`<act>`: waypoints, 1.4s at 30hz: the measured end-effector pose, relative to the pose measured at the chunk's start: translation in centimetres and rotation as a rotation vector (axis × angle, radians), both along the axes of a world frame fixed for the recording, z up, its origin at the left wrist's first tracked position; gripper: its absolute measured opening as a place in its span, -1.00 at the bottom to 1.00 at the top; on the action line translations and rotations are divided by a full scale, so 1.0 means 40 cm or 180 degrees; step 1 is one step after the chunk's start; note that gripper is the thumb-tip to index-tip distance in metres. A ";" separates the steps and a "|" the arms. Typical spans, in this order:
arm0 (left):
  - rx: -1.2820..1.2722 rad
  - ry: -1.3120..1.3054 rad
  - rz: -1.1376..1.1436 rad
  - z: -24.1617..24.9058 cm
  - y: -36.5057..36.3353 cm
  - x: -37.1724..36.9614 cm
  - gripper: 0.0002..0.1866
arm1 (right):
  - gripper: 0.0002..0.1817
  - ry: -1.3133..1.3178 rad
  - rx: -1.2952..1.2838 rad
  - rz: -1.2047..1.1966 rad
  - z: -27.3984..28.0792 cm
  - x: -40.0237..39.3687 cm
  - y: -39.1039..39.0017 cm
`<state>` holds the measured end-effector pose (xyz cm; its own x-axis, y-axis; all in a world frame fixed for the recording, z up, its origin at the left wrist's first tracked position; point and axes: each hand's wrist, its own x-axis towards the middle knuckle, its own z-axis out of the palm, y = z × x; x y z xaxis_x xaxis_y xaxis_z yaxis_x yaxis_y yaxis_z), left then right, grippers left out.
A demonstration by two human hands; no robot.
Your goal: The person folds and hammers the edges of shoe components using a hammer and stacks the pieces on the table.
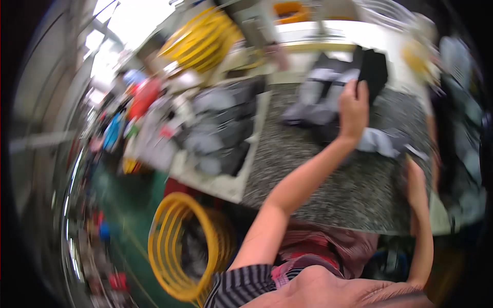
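Note:
Grey, white and black cloth pieces [316, 95] lie on a speckled dark grey mat [308, 190] on the table. My left hand [353, 113] is at their right part, fingers bent against a black piece [374, 66]; its grip is blurred. Lower right, my right hand [415, 179] is at the end of a white and grey piece [380, 142], with fingertips close to it. Motion blur hides whether those fingers pinch the cloth.
Stacked grey and white bundles [218, 123] lie on the table left of the mat. A yellow basket [156, 246] with dark contents stands on the floor at lower left. Another yellow basket [200, 41] is at the back. Dark and pale cloth [462, 113] hangs at the right.

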<state>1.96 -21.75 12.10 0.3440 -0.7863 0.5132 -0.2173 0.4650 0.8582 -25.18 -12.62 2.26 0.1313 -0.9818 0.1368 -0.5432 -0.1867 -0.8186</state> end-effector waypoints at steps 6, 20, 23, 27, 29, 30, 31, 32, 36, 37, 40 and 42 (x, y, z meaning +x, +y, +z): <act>-0.1593 -0.0269 0.1644 0.279 0.265 0.322 -0.80 | -0.60 -0.0960 0.0498 0.0054 -0.127 -0.068 -0.072; -0.0180 -0.3710 -0.0494 -0.246 0.716 0.102 -0.58 | -0.58 -0.1237 0.1722 -0.0730 0.015 -0.030 0.119; 0.0210 -0.3302 -0.1019 -0.186 0.681 0.133 -0.68 | -0.59 -0.0885 0.2223 0.0092 0.204 0.114 0.263; 0.0599 -0.2938 -0.1506 -0.125 0.602 0.170 -0.75 | -0.54 0.0808 0.1951 0.1313 0.292 0.171 0.313; 0.0985 -0.2082 -0.1711 -0.143 0.555 0.173 -0.79 | -0.49 0.0951 0.2303 0.1140 0.312 0.183 0.319; 0.1531 -0.1674 -0.1768 -0.112 0.533 0.168 -0.75 | -0.47 0.0937 0.2323 0.1160 0.305 0.178 0.320; 0.1302 -0.1919 -0.1650 -0.112 0.514 0.166 -0.75 | -0.47 0.0926 0.2337 0.1051 0.295 0.173 0.323; 0.1058 -0.2158 -0.1497 -0.115 0.497 0.165 -0.75 | -0.61 0.0671 0.1840 0.1163 0.278 0.170 0.326; 0.1078 -0.2381 -0.1945 -0.128 0.443 0.163 -0.80 | -0.75 0.0454 0.1277 0.1326 0.263 0.164 0.336; 0.1153 -0.2349 -0.2141 -0.129 0.433 0.162 -0.82 | -0.74 0.0411 0.1433 0.1519 0.259 0.160 0.328; 0.1221 -0.2310 -0.2503 -0.137 0.409 0.162 -0.85 | -0.76 0.0337 0.1382 0.1647 0.240 0.151 0.337; 0.1188 -0.2378 -0.2676 -0.123 0.407 0.159 -0.88 | -0.78 0.0268 0.1618 0.1546 0.244 0.152 0.343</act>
